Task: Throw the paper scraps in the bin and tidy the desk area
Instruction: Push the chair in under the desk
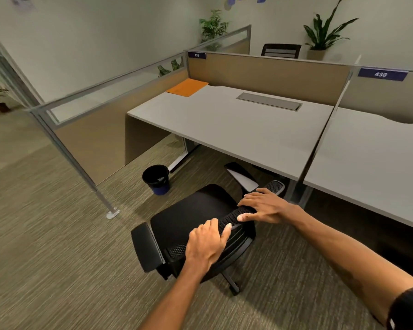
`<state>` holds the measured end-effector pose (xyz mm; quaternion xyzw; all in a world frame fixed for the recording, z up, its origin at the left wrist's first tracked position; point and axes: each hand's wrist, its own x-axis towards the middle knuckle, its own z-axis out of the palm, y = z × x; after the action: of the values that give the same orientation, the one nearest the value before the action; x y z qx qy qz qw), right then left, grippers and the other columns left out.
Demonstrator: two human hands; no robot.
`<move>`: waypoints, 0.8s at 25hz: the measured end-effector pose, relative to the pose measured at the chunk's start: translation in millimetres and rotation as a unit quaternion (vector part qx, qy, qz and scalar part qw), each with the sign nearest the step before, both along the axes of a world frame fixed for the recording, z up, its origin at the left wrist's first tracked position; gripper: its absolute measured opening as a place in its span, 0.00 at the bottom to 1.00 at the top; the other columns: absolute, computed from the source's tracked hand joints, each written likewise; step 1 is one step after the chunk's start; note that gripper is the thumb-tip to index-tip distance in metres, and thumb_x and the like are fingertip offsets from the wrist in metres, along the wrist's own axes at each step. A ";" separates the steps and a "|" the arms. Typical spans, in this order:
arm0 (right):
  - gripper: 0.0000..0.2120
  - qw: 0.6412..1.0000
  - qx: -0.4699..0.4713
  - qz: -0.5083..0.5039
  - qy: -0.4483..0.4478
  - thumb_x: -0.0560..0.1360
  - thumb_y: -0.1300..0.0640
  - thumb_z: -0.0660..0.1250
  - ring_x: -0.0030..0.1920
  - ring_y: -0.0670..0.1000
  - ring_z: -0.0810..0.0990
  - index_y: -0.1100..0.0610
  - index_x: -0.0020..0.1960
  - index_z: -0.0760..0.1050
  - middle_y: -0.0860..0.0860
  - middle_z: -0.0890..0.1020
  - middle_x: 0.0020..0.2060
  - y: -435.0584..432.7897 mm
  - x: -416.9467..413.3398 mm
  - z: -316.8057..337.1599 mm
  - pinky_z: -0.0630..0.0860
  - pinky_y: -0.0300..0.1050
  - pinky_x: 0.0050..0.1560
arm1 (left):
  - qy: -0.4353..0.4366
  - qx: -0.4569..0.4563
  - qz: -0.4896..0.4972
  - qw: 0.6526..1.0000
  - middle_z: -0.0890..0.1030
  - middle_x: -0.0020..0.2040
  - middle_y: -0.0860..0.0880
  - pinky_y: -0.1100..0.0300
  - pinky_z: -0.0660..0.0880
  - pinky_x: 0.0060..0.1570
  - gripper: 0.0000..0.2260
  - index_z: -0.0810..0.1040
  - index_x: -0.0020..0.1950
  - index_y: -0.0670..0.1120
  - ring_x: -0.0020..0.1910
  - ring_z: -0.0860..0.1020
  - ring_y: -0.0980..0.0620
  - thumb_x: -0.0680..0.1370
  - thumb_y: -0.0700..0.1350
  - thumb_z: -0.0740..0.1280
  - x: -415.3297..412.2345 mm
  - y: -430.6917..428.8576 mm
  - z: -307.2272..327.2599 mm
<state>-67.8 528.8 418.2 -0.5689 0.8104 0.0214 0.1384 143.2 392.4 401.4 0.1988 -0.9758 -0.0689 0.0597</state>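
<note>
A black office chair stands on the carpet in front of the grey desk, its back towards me. My left hand grips the top edge of the mesh backrest. My right hand lies over the same edge further right, fingers curled around it. A small black bin with a blue base stands on the floor under the desk's left end, with something pale inside. An orange folder lies flat at the desk's far left corner.
Tan partition panels wall the desk at the back and left. A second desk adjoins on the right. A metal partition post is bolted to the floor left of the chair. Potted plants stand behind the partitions.
</note>
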 end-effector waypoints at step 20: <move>0.49 0.979 -0.075 -0.180 0.051 0.63 0.13 0.44 0.49 0.56 0.83 0.51 0.56 0.79 0.51 0.86 0.46 -190.3 99.2 -13.6 0.76 0.55 0.52 | 0.016 -0.021 -0.125 0.992 0.84 0.51 0.51 0.50 0.73 0.47 0.20 0.77 0.52 0.52 0.50 0.81 0.47 0.83 0.58 0.47 28.3 -270.0 -1.7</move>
<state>31.4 338.5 404.6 -0.4206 0.9048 -0.0354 0.0553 171.5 122.4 399.7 0.0729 -0.9932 -0.0581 0.0700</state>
